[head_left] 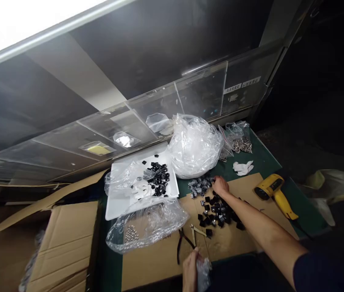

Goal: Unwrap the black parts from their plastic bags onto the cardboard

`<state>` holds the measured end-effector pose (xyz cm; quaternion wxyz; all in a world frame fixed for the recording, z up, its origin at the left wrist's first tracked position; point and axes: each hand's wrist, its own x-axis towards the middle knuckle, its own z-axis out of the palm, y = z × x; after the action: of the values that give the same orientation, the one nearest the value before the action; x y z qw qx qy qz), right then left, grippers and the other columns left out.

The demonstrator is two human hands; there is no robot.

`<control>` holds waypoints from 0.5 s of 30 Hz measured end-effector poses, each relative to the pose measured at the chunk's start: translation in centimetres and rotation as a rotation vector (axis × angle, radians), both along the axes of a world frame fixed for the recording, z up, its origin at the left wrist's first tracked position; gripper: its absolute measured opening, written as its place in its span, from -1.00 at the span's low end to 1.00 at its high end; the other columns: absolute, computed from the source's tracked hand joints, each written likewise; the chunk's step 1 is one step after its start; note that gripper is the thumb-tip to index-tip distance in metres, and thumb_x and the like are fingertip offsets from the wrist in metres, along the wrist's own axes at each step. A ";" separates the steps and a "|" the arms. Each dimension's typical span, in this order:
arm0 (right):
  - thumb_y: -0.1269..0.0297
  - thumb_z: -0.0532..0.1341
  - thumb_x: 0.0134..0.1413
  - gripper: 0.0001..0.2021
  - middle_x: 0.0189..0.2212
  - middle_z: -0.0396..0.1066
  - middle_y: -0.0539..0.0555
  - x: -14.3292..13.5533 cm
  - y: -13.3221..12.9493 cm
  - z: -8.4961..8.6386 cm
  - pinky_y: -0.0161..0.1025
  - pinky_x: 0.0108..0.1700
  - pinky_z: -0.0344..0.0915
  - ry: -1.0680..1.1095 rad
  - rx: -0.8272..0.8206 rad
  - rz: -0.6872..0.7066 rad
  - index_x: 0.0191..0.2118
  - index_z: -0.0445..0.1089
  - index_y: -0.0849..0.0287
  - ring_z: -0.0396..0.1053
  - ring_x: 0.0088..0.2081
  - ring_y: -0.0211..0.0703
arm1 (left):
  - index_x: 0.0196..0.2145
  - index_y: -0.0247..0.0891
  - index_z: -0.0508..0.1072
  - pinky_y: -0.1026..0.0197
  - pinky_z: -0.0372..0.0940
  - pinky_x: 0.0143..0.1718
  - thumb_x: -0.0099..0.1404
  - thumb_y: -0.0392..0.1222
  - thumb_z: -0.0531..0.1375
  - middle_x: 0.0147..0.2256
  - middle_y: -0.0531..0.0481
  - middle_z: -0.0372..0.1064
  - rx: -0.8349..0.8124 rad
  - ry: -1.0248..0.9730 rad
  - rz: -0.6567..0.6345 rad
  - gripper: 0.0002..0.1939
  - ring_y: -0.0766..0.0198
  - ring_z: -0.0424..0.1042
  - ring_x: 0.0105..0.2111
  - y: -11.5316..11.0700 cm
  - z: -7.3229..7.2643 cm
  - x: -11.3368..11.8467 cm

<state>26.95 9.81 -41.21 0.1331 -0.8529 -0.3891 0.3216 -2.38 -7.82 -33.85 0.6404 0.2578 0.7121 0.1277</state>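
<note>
My right hand [220,185] reaches over the cardboard to the edge of a pile of small grey wrapped parts [199,186], its fingers closed; what they pinch is too small to name. Low in the view, my left hand [191,267] is closed on a crumpled clear plastic bag [203,275]. Black small parts [217,213] lie scattered on the cardboard [166,263] below my right hand. Black-handled pliers [181,243] and a pale-handled tool [198,231] lie just beyond my left hand.
A white tray [111,211] holds black parts and plastic. Behind stands a big clear bag of white material [194,148], beside bags of metal pieces [241,145]. A yellow heat gun [271,188] lies right, near a white glove [243,168]. An open carton [65,239] stands left.
</note>
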 end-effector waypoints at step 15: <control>0.13 0.29 -0.05 -0.84 -0.39 0.53 0.00 -7.5 -19.0 9.3 -0.24 -0.21 0.27 0.439 0.297 0.135 -0.38 0.47 0.10 0.42 -0.32 -0.07 | -0.27 -0.35 0.56 0.23 0.26 -0.28 0.05 0.12 0.36 -0.37 -0.11 0.51 0.202 -0.434 0.027 -0.53 0.21 0.41 -0.39 2.6 -1.0 5.9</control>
<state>19.40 -9.17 -31.88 0.3160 -0.7062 -0.4497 0.4464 3.50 -5.25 -34.84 0.7477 0.2774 0.5448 0.2591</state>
